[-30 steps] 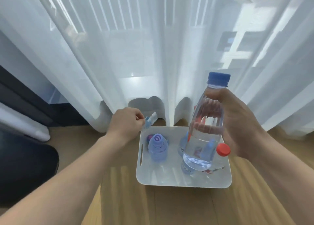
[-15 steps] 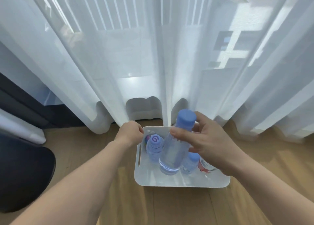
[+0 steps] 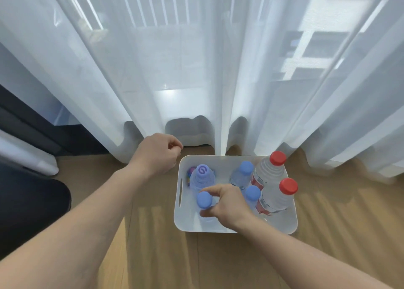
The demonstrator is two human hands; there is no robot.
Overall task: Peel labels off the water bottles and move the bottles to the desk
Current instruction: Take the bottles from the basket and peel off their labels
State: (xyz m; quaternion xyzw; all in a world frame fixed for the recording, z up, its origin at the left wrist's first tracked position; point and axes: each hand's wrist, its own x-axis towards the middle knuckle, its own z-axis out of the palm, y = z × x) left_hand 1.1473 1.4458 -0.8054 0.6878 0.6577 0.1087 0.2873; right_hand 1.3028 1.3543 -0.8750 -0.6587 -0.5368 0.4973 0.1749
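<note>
A white bin (image 3: 282, 225) is sitting on the wooden floor (image 3: 153, 256) just in front of sheer white curtains (image 3: 196, 70), holding six upright water bottles. The right hand (image 3: 227, 203) is reaching into the bin, its fingers (image 3: 213, 190) pinching the neck of a clear blue-capped bottle (image 3: 204, 199) at the bin's near left. Behind that one a purple-capped bottle (image 3: 202, 175) is standing, with two more blue-capped ones and two red-capped bottles (image 3: 275, 192) to the right. The left hand (image 3: 156, 155) is hovering just beyond the bin's far left corner, its fingers (image 3: 175, 145) curled together around nothing visible
</note>
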